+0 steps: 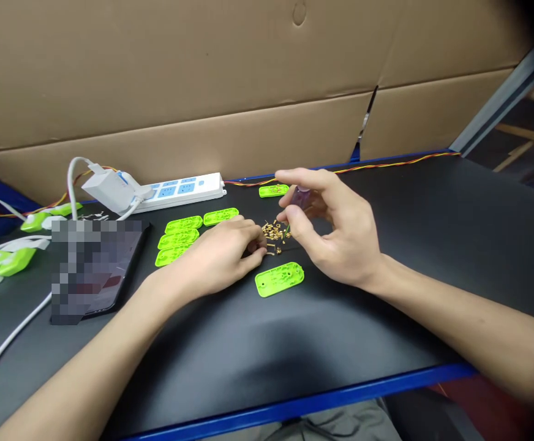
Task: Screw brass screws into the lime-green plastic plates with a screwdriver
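My left hand [230,248] rests on the black table at the left edge of a pile of small brass pieces [274,231]; its fingers are curled in, and whatever is between the fingertips is too small to name. Above the pile's right side, my right hand [335,226] pinches a small purple, translucent tool handle [300,197], with a thin green tip pointing down at the brass pieces. One green plastic shell [280,280] lies just in front of the pile, inner side up. Another green shell [273,191] lies behind it. Several more green shells [178,239] lie left of my left hand.
A white power strip [179,191] with plugged-in chargers [113,188] stands at the back left. A dark tablet-like device [120,269], partly pixelated, lies in front of it. White cables [14,334] and green-and-white parts [16,262] are at far left. Cardboard [203,73] walls the back.
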The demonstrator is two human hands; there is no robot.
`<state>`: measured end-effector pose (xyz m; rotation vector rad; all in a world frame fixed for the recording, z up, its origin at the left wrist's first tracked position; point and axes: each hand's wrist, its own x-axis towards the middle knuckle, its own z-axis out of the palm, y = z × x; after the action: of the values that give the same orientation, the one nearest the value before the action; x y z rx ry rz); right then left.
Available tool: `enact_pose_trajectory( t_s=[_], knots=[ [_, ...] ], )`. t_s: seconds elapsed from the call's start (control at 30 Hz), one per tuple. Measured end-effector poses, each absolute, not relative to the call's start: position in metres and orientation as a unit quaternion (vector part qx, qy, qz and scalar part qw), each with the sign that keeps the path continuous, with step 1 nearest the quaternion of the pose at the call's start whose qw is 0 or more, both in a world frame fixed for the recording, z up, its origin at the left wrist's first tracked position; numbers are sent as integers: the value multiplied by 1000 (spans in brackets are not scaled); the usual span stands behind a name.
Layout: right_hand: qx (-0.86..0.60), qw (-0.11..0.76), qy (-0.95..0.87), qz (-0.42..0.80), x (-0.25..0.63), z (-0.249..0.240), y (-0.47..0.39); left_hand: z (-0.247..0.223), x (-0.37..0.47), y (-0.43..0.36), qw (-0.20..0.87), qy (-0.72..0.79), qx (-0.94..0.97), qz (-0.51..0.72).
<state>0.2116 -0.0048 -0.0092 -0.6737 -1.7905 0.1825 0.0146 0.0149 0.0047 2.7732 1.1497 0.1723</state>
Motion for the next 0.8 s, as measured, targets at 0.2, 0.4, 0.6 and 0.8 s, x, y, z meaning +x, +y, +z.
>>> enact_pose_trajectory(
  t_s=[0.2,0.4,0.6,0.8],
  knots=[
    [-289,573,-764,71,211,-9,-5,5,16,13,58,375,924,57],
    [-293,573,-762,75,210,-9,-5,3,21,10,28,386,919,75],
    [-289,572,-763,83,210,-9,-5,3,24,10,44,389,917,82],
    [-287,574,-763,83,209,-8,-5,3,24,10,51,397,913,78]
  ],
)
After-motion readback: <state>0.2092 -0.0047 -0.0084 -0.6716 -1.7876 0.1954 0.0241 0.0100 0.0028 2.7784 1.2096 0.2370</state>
